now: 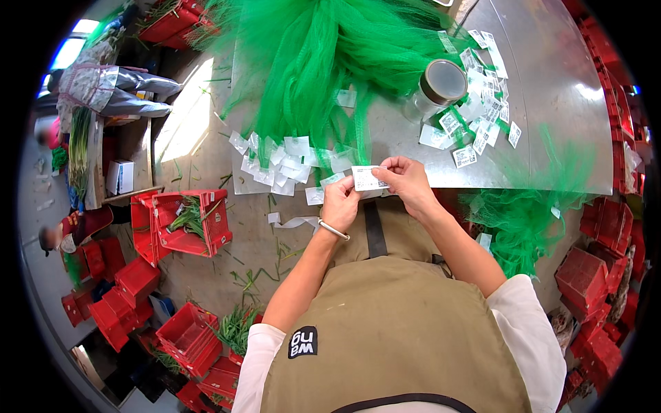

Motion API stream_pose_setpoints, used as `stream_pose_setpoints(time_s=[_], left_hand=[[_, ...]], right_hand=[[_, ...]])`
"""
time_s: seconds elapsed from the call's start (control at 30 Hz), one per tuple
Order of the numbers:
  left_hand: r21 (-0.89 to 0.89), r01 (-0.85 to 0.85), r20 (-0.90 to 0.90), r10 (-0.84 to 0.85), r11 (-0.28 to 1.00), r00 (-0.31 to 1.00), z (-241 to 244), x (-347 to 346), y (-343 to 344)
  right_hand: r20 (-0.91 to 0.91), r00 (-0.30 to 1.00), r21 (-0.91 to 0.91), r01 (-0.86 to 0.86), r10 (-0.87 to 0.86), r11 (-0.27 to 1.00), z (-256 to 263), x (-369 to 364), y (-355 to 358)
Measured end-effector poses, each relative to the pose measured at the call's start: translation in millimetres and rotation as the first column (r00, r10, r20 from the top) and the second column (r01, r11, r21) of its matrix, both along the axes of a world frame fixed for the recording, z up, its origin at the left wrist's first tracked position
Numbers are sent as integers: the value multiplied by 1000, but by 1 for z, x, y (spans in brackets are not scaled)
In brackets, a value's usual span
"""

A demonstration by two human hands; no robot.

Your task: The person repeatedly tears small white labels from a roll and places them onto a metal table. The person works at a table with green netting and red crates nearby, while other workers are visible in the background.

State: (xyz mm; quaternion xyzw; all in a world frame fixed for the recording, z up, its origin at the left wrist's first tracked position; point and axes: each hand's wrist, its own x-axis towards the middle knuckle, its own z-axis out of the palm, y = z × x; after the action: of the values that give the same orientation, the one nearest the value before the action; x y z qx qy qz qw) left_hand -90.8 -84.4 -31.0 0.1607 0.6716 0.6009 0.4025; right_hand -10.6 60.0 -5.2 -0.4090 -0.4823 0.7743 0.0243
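Between my two hands is a white printed label (364, 178), held just over the near edge of the metal table (547, 155). My left hand (341, 203) pinches its left end, and my right hand (409, 183) grips the right end between thumb and fingers. Green mesh netting (304, 67) lies in a long bundle beyond my hands, with white labels (284, 165) on its near ends. Right of it, a clear jar with a dark-rimmed lid (443, 85) stands among more printed labels (485, 111).
More green netting (521, 227) hangs over the table edge at right. Red plastic crates stand on both sides, one holding green onions (191, 219). Two people work at far left, one by a bench with a bundle of green onions (79, 155). A white strip (299, 223) hangs left of my wrist.
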Motion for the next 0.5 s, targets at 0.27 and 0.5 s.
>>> stream_pose_setpoints(time_s=[0.27,0.5], left_hand=[[4,42,60,-42,999,997,14,0,4],[-12,-112,-338,101,994,936,-11,9,3]], right_hand=[[-37,999,154,-3,8,988,-10,-3,-2],[-25,983,623,-126,180,772,-18,4,-12]])
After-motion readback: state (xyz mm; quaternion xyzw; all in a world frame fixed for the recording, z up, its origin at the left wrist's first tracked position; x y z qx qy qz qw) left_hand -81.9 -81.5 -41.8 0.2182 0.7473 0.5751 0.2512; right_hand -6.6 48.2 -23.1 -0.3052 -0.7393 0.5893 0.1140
